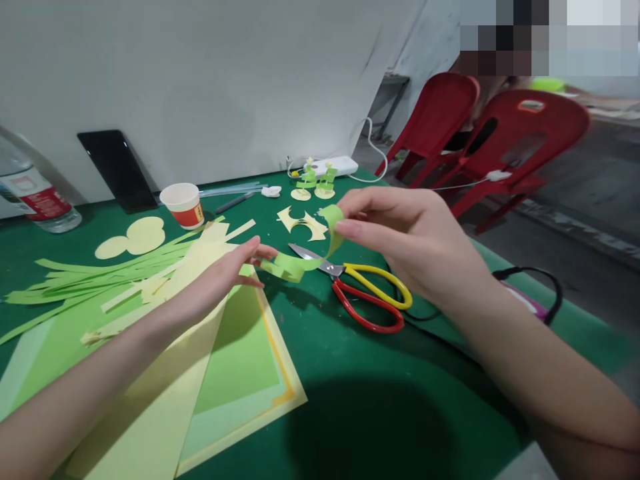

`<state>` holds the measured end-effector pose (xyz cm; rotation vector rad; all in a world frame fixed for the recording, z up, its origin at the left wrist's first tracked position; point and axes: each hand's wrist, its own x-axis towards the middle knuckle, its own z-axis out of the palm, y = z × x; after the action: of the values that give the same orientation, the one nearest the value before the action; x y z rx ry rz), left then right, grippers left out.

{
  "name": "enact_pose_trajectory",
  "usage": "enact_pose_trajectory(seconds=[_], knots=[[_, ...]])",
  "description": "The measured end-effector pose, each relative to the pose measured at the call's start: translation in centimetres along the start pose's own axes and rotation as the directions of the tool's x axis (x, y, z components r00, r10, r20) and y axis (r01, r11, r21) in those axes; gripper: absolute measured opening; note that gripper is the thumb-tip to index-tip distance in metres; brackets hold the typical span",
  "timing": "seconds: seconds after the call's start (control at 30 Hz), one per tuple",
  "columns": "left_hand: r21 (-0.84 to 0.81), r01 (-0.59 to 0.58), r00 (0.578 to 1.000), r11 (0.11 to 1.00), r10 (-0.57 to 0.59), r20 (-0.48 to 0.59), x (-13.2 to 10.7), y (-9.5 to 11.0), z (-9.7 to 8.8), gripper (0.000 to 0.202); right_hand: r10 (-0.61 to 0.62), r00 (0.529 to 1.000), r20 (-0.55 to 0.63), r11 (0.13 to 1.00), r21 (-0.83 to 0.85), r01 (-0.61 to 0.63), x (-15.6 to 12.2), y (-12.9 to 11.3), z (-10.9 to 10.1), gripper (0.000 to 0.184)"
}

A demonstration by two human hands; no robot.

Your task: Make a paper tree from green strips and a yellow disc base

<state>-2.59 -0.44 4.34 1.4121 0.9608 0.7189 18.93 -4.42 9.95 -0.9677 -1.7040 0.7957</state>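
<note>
A curled green paper strip (300, 265) stretches between my two hands above the table. My right hand (400, 233) pinches its upper end between thumb and fingers. The fingers of my left hand (245, 260) are closed at the other end, where the strip is coiled. Below the strip lie scissors (373, 287) with one yellow and one red handle, their blades spread slightly. Under my left arm are pale yellow paper sheets (195, 373), a green sheet (240, 353) and a bundle of loose green strips (75, 280).
Two small green paper spirals on round bases (325, 180) stand near a white power strip (335, 165). Yellow offcuts (315, 230), yellow paper circles (145, 235), a paper cup (181, 203), a phone (117, 170) and a bottle (37, 193) line the back. Red chairs (535, 140) are beyond the table.
</note>
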Motion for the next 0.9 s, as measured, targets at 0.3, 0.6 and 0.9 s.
enact_pose_trajectory(seconds=[0.3,0.6,0.9], knots=[[-0.311,0.094,0.996,0.946,-0.092,0.023,-0.1,0.9,1.6,0.03,0.023,0.999,-0.032,0.996,0.086,-0.02,-0.1,-0.2,0.2,0.008],[-0.086,-0.151,0.988,0.985,0.153,0.018,-0.4,0.1,1.6,0.032,0.138,0.989,0.061,0.977,0.156,-0.146,0.1,-0.1,0.6,0.01],[0.434,-0.403,0.854,0.806,0.501,-0.138,-1.4,0.6,1.8,0.02,0.114,0.991,0.071,0.958,0.256,-0.129,0.0,0.5,0.7,0.004]])
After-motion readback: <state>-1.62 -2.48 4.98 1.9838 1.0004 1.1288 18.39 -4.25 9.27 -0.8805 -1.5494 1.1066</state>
